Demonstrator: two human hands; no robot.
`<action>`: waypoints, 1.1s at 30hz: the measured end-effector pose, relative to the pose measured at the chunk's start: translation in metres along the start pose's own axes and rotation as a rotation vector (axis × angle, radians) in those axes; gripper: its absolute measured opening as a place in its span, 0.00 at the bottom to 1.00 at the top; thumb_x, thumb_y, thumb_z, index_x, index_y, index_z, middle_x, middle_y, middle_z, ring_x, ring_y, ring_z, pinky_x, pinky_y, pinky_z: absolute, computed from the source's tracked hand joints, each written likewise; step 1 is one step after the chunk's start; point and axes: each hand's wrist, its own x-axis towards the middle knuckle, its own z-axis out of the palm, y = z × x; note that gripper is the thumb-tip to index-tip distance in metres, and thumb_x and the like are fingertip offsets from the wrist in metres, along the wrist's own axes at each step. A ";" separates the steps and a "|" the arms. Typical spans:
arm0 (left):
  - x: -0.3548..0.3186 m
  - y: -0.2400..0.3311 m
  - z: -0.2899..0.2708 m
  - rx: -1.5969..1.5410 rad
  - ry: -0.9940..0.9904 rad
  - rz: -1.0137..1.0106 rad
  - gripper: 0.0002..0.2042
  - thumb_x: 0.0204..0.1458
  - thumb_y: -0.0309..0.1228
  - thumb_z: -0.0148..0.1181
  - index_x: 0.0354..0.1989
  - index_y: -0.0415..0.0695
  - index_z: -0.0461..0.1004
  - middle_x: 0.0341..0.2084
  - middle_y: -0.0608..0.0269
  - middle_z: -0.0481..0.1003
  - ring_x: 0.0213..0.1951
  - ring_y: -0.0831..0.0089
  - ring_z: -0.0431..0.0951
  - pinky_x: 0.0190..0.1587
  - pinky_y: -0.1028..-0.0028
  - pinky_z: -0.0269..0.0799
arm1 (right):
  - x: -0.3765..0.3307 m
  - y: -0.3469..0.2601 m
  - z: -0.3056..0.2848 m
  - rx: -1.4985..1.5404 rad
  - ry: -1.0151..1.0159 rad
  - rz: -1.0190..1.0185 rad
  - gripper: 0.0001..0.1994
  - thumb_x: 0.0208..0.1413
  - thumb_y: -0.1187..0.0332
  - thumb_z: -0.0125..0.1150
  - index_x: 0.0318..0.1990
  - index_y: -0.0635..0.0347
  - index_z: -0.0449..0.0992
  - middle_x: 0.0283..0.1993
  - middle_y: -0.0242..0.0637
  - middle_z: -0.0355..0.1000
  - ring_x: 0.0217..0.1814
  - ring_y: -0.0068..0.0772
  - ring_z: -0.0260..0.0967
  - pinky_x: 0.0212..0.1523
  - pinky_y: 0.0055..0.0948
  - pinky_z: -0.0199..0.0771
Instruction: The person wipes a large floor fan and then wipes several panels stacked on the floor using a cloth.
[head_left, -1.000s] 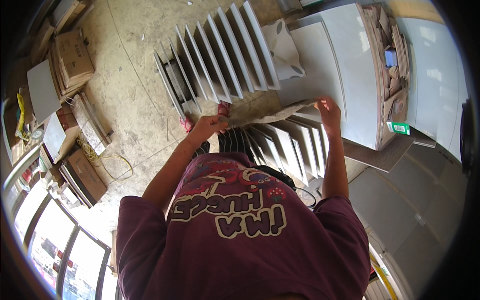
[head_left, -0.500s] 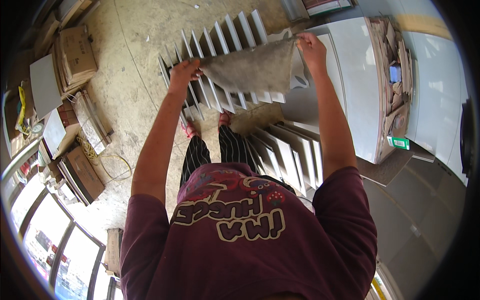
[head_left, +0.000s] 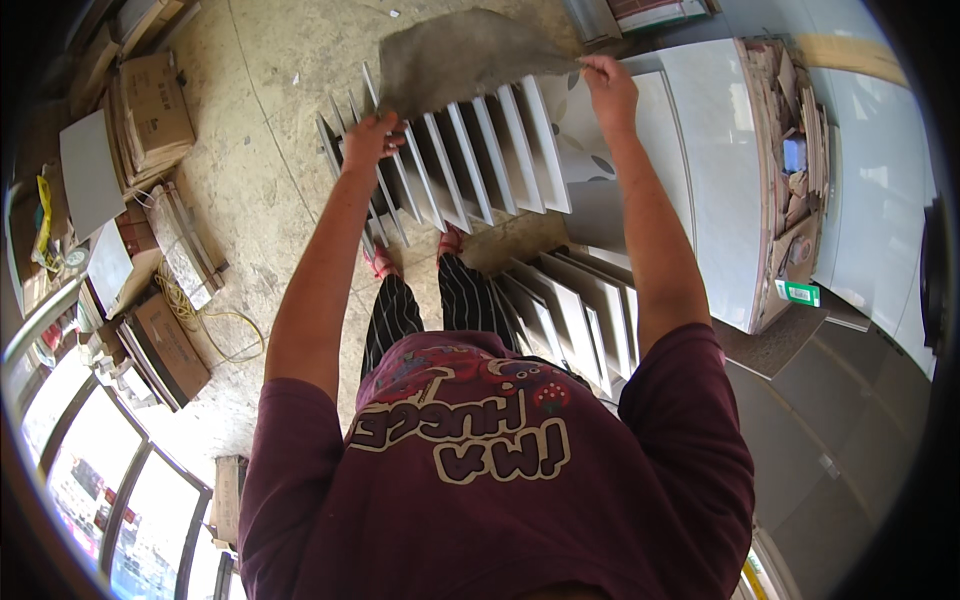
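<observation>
A grey-brown cloth [head_left: 460,58] is stretched between my two hands and billows away from me over the far side of a row of upright tiles [head_left: 470,160]. My left hand [head_left: 371,140] grips its near left corner, fingers closed, just above the tiles' left part. At the other corner, my right hand [head_left: 610,88] pinches the cloth edge, close to a tile with a leaf pattern [head_left: 580,125]. The tiles stand on edge side by side, with gaps between them. Part of their far ends is hidden beneath the cloth.
More upright tiles [head_left: 570,310] stand by my right leg. Large pale slabs [head_left: 700,130] and torn cardboard [head_left: 785,170] lie to the right. On the left are a cardboard box [head_left: 152,105], stacked panels [head_left: 180,245] and a yellow cable [head_left: 215,325] on the concrete floor.
The cloth has swung from hanging toward me to billowing out on the far side, uncovering the tiles' near parts. My right hand has moved slightly left and away; the left stays nearly in place.
</observation>
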 end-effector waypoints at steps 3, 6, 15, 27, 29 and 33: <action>0.002 -0.049 0.005 0.053 -0.052 -0.109 0.12 0.51 0.40 0.55 0.34 0.43 0.72 0.29 0.65 0.76 0.25 0.79 0.73 0.26 0.78 0.69 | -0.029 0.037 0.002 -0.052 -0.065 0.091 0.07 0.47 0.75 0.55 0.34 0.61 0.75 0.31 0.38 0.72 0.33 0.29 0.72 0.36 0.24 0.70; -0.011 -0.082 0.015 0.144 -0.092 -0.184 0.11 0.51 0.39 0.55 0.33 0.43 0.72 0.28 0.65 0.76 0.25 0.79 0.74 0.25 0.79 0.68 | -0.062 0.071 -0.002 -0.095 -0.095 0.113 0.06 0.46 0.75 0.54 0.33 0.62 0.75 0.31 0.40 0.72 0.33 0.32 0.72 0.36 0.26 0.70; -0.055 -0.121 0.024 0.233 -0.195 -0.248 0.13 0.51 0.38 0.55 0.33 0.40 0.74 0.29 0.64 0.76 0.25 0.78 0.73 0.26 0.78 0.68 | -0.139 0.106 -0.033 -0.159 -0.100 0.274 0.06 0.47 0.73 0.53 0.32 0.61 0.74 0.31 0.40 0.72 0.33 0.34 0.72 0.36 0.28 0.70; -0.055 0.099 0.012 -0.074 -0.068 0.345 0.11 0.52 0.33 0.53 0.35 0.38 0.73 0.28 0.63 0.75 0.31 0.75 0.75 0.35 0.76 0.68 | 0.002 -0.048 -0.068 0.000 0.061 -0.048 0.08 0.49 0.70 0.56 0.37 0.60 0.75 0.32 0.34 0.72 0.32 0.24 0.69 0.36 0.21 0.67; -0.051 0.122 0.012 -0.128 -0.044 0.443 0.09 0.52 0.33 0.53 0.35 0.39 0.74 0.28 0.63 0.75 0.31 0.73 0.76 0.36 0.75 0.68 | 0.026 -0.056 -0.067 0.063 0.080 -0.132 0.08 0.49 0.71 0.56 0.37 0.60 0.75 0.33 0.34 0.72 0.32 0.23 0.69 0.36 0.21 0.67; -0.049 0.132 0.011 -0.150 -0.044 0.508 0.09 0.52 0.32 0.52 0.37 0.40 0.74 0.30 0.62 0.76 0.31 0.74 0.76 0.36 0.76 0.68 | 0.045 -0.080 -0.065 0.107 0.129 -0.214 0.07 0.47 0.73 0.57 0.36 0.60 0.75 0.33 0.34 0.73 0.32 0.23 0.70 0.36 0.20 0.68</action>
